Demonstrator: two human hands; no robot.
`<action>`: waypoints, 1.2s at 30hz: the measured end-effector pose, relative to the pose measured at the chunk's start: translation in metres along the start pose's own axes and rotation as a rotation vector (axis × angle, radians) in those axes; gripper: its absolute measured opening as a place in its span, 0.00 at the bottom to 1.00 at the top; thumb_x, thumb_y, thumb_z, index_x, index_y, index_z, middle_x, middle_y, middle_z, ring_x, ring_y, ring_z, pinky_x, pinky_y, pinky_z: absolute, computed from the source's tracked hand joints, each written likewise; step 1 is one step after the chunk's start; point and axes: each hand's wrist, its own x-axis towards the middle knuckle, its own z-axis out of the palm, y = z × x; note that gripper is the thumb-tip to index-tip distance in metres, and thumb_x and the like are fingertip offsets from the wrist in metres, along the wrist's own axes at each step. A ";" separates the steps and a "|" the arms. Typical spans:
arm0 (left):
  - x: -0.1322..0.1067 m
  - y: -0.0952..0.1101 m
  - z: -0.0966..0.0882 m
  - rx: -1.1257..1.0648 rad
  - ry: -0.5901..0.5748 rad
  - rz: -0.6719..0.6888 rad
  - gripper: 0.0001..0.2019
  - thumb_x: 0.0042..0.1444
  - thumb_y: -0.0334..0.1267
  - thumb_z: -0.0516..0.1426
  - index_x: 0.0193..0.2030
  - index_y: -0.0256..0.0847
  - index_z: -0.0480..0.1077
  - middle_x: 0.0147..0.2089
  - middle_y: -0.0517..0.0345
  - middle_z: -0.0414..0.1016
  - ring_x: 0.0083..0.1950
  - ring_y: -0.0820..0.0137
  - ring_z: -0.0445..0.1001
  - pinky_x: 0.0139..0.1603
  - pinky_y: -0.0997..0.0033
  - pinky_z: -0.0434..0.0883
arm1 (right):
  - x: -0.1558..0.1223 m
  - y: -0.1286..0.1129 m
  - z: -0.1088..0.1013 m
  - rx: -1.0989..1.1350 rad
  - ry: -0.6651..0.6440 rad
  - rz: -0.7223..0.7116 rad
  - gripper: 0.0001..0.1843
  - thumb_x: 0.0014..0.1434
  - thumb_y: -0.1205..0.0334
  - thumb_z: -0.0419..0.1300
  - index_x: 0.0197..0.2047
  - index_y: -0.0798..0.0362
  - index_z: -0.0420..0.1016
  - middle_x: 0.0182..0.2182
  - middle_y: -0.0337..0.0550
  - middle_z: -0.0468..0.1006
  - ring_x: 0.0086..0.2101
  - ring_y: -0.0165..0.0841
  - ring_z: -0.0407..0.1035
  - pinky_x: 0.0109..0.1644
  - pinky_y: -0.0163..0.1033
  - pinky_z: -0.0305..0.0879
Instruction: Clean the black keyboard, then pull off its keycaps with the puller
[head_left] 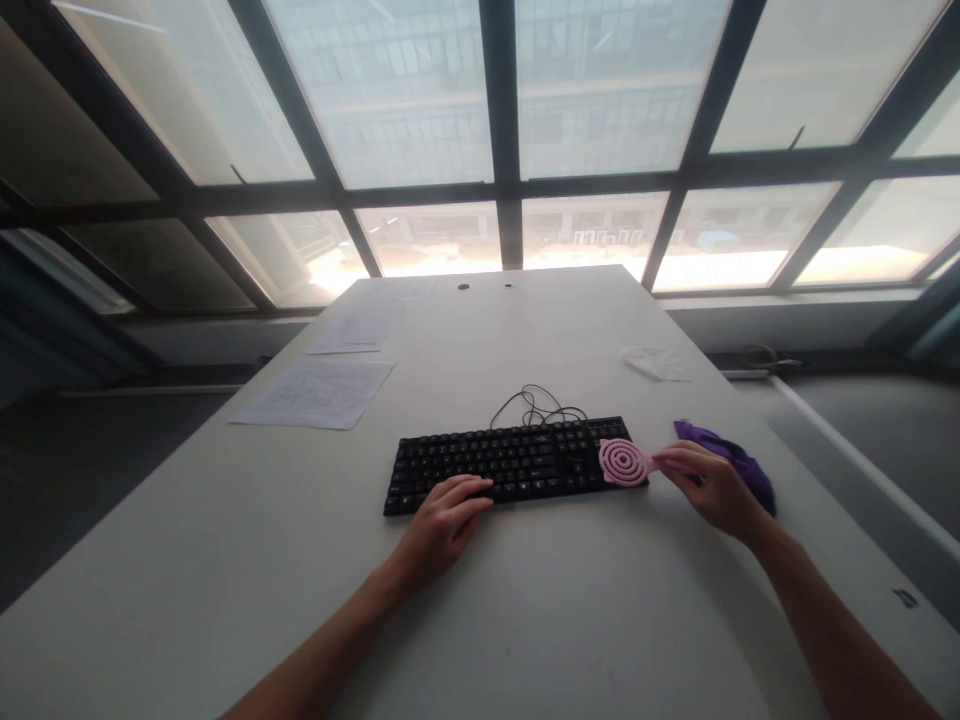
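Note:
A black keyboard (510, 463) lies across the middle of the white table (525, 600), its cable (536, 405) coiled behind it. My left hand (442, 525) rests flat on the keyboard's near left edge, fingers stretched over the keys. My right hand (712, 485) pinches the handle of a round pink tool with a spiral pattern (624, 462), whose head sits over the keyboard's right end.
A purple cloth (731, 460) lies just behind my right hand. Paper sheets (315, 392) sit at the far left of the table, and a small crumpled white sheet (656, 362) at the far right. Large windows rise beyond the table's far edge.

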 end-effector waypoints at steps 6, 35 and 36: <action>0.001 0.001 -0.001 -0.005 0.013 0.005 0.13 0.63 0.29 0.54 0.50 0.43 0.76 0.58 0.51 0.75 0.62 0.61 0.69 0.62 0.54 0.69 | -0.002 0.008 -0.011 -0.012 0.033 0.008 0.10 0.64 0.57 0.60 0.44 0.50 0.79 0.43 0.50 0.79 0.44 0.41 0.74 0.49 0.46 0.75; 0.003 0.002 0.000 0.012 0.013 0.020 0.13 0.63 0.29 0.54 0.49 0.43 0.76 0.57 0.51 0.75 0.61 0.62 0.69 0.61 0.55 0.69 | 0.001 -0.010 0.008 0.113 -0.073 0.069 0.15 0.65 0.50 0.58 0.44 0.52 0.79 0.41 0.51 0.80 0.42 0.42 0.75 0.42 0.44 0.76; 0.003 0.002 0.000 0.008 0.016 0.020 0.12 0.63 0.28 0.54 0.49 0.43 0.76 0.57 0.51 0.75 0.61 0.62 0.69 0.61 0.55 0.69 | 0.002 -0.010 0.009 0.112 -0.062 0.067 0.16 0.65 0.50 0.58 0.44 0.52 0.79 0.41 0.52 0.80 0.41 0.42 0.75 0.42 0.44 0.76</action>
